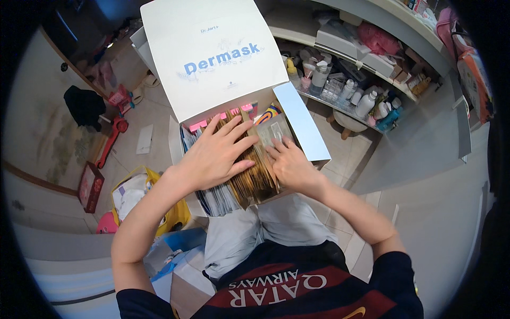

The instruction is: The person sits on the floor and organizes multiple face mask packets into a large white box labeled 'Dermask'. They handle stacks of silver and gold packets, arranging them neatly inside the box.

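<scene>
A white cardboard Dermask box [310, 127] rests on my lap with its lid [215, 52] raised. Gold-coloured sachets [249, 183] stand on edge in a tight row inside. White and blue sachets [217, 201] fill the left side of the box. My left hand [221, 151] lies across the tops of the sachets, fingers spread. At the right end of the gold row, my right hand [291, 165] reaches into the box, its fingertips by a greyish packet [275, 129]; its thumb side is partly hidden against the sachets. Pink tabs [198, 126] show at the row's far edge.
Shelves at the upper right hold pump bottles [320, 75] and white boxes [336, 40]. A small wooden-legged stool [348, 121] is beneath them. On the floor at left are a yellow bag [175, 215], a red box [91, 187] and a red toy scooter [109, 139].
</scene>
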`<state>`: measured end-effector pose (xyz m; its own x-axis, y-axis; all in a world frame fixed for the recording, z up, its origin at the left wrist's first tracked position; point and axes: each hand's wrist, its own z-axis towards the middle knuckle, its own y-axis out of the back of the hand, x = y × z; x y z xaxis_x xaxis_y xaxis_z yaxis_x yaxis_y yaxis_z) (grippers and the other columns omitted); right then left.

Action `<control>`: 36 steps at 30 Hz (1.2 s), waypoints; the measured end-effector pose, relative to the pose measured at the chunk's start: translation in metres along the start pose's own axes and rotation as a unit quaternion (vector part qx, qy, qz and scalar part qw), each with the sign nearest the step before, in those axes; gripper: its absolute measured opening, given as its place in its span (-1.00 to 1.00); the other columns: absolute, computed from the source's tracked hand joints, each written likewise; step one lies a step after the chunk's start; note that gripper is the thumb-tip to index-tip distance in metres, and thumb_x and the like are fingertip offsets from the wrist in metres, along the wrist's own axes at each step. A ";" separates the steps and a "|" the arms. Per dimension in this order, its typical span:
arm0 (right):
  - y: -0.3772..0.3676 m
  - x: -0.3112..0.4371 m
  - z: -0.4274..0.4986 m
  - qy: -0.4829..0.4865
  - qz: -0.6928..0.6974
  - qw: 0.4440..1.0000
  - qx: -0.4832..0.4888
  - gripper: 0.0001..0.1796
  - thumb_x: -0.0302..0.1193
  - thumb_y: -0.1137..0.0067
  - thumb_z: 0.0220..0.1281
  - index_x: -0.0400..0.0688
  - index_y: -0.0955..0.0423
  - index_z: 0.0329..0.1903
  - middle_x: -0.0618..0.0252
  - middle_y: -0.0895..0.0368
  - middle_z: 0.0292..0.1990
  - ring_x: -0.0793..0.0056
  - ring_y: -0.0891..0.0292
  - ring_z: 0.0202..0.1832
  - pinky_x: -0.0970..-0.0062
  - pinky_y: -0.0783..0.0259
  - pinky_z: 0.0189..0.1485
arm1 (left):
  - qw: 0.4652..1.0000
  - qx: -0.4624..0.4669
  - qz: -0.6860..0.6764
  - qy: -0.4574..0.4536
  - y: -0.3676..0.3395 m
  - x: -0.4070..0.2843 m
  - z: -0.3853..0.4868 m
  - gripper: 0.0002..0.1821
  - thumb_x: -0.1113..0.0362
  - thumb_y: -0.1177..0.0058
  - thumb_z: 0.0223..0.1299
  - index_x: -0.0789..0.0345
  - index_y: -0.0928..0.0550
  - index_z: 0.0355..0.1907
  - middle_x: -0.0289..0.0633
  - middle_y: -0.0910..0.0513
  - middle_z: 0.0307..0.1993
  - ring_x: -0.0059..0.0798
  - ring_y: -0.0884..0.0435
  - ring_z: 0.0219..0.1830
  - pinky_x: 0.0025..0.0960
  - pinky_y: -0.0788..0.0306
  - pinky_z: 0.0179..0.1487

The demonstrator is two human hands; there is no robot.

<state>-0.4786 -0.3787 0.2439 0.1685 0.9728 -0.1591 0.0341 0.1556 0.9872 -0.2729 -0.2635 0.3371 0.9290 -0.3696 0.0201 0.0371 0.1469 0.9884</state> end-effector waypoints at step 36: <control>0.066 -0.022 -0.015 0.076 0.031 0.993 0.090 0.10 0.35 -0.35 -0.14 -0.33 -0.50 0.25 -0.07 -0.50 0.28 0.00 -0.25 0.46 -0.13 0.19 0.60 | 0.941 0.024 -0.259 0.215 0.015 0.048 0.041 -0.44 0.01 -0.01 0.47 0.52 -0.57 0.17 0.12 -0.66 -0.02 -0.17 -0.67 0.06 -0.26 -0.48 0.21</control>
<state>-0.4945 -0.3871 0.3125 0.0254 0.9964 -0.0809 0.2065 0.0739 0.9757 -0.2429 -0.3171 0.3586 0.8543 0.0268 -0.5190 0.5191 0.0044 0.8547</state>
